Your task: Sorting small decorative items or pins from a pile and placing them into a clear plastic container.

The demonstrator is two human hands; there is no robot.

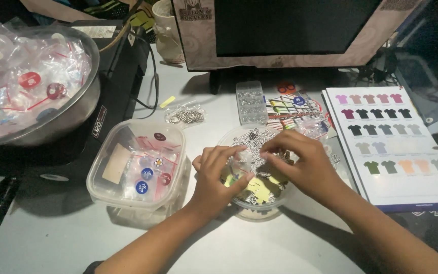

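Observation:
Both my hands are over a round clear plastic container [239, 136] filled with small printed stickers and yellow paper pieces. My left hand [218, 176] rests on the container's left side and pinches a small clear plastic bag [244, 161] between thumb and fingers. From the right, my right hand [300, 162] reaches in, fingertips pinched on the same small bag near the container's middle. What is inside the bag is hidden by my fingers.
A square clear tub [138, 162] with bagged round badges stands left of the container. A metal bowl [57, 116] full of bagged badges sits far left on a black machine. Key rings [186, 115], a clear parts tray [251, 101], a shirt colour chart [396, 142] and a monitor [290, 30] lie behind and right.

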